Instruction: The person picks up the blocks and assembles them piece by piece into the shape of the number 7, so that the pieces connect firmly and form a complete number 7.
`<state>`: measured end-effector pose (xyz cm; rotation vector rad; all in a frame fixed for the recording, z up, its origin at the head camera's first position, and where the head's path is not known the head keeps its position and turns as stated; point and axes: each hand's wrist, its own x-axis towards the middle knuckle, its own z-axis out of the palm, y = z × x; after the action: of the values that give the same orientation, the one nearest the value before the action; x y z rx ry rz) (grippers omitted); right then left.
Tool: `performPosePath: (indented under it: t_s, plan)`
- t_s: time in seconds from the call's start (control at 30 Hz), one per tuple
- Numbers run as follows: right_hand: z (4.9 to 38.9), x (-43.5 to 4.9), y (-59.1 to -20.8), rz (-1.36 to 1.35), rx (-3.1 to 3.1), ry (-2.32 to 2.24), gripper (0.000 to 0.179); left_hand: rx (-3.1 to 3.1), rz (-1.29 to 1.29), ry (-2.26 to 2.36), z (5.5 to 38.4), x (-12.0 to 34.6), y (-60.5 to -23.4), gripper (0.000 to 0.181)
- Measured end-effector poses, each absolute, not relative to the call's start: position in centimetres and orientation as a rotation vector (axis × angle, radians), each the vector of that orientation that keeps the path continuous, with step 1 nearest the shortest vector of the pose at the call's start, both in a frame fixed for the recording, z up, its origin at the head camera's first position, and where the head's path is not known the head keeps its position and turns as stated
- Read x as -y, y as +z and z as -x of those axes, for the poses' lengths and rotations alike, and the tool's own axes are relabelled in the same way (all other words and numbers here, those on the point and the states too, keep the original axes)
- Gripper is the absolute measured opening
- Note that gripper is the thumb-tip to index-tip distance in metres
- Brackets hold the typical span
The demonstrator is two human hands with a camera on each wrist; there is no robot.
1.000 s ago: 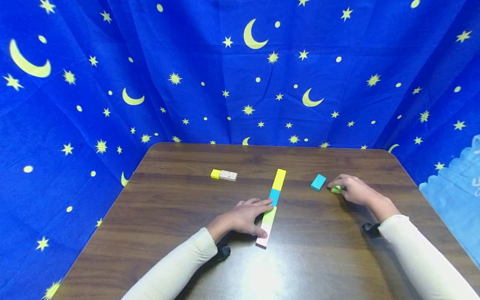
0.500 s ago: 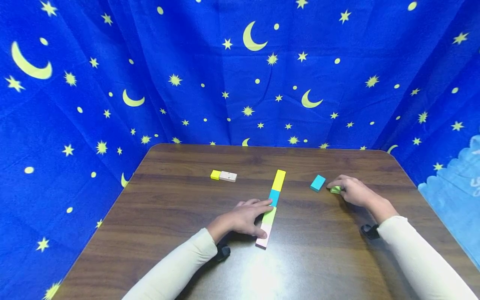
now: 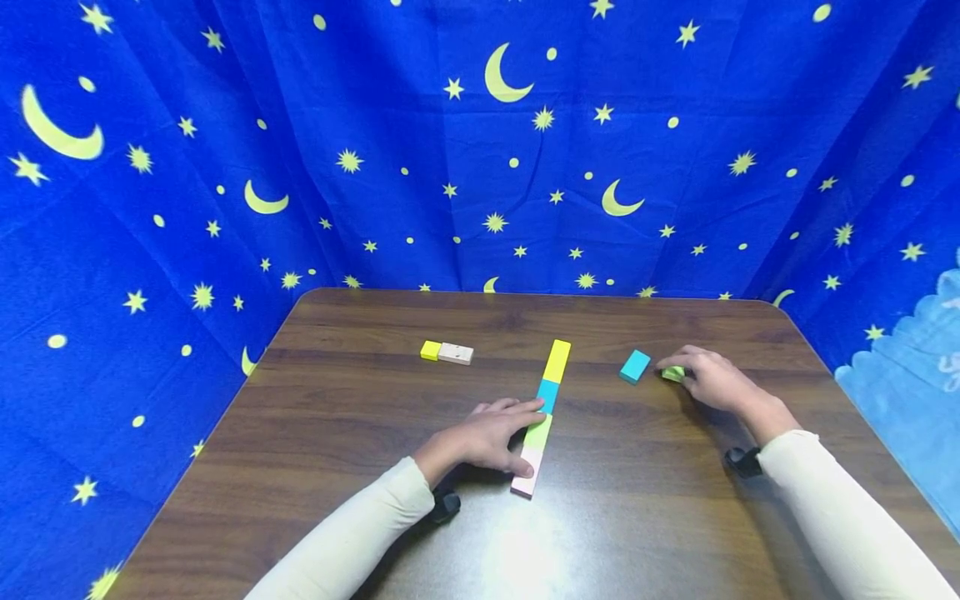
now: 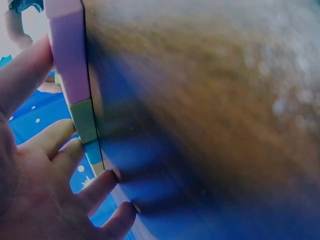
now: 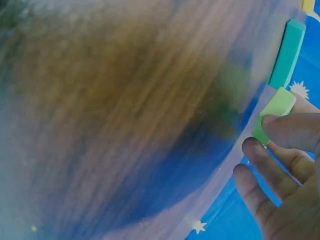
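Observation:
A straight row of flat blocks runs away from me at mid-table: pink (image 3: 527, 471), light green (image 3: 537, 432), blue (image 3: 548, 396) and yellow (image 3: 557, 361). My left hand (image 3: 495, 433) lies along the row's left side, fingers spread and fairly straight. Its thumb rests at the pink block, its index finger near where green meets blue. To the right, my right hand (image 3: 708, 379) pinches a separate light green block (image 5: 274, 115) between thumb and fingers, close over the table. Just left of that hand lies a loose blue block (image 3: 635, 367), seen as teal in the right wrist view.
A small yellow block (image 3: 431, 350) and a whitish speckled block (image 3: 456, 353) lie end to end at the back left of the brown wooden table (image 3: 337, 375). Behind the table hangs a blue cloth (image 3: 420, 125) with moons and stars.
The right hand and its green block have shifted very slightly away from me. The left hand and the row stay put; the head view has tilted a little.

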<state>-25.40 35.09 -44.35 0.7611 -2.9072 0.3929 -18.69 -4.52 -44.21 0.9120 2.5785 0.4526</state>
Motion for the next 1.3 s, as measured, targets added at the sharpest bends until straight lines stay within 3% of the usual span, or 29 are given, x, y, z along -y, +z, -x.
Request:
performPosePath:
  t_s: [0.77,1.3]
  plan:
    - [29.6,-33.5,-40.1,-0.772,2.926,0.350,0.040,-2.582,-0.887,0.459,18.6,4.7,-44.2,0.083]
    - [33.5,-26.4,-40.1,-0.653,3.112,0.494,0.052,-2.576,-0.889,0.447,18.8,4.5,-44.5,0.082]
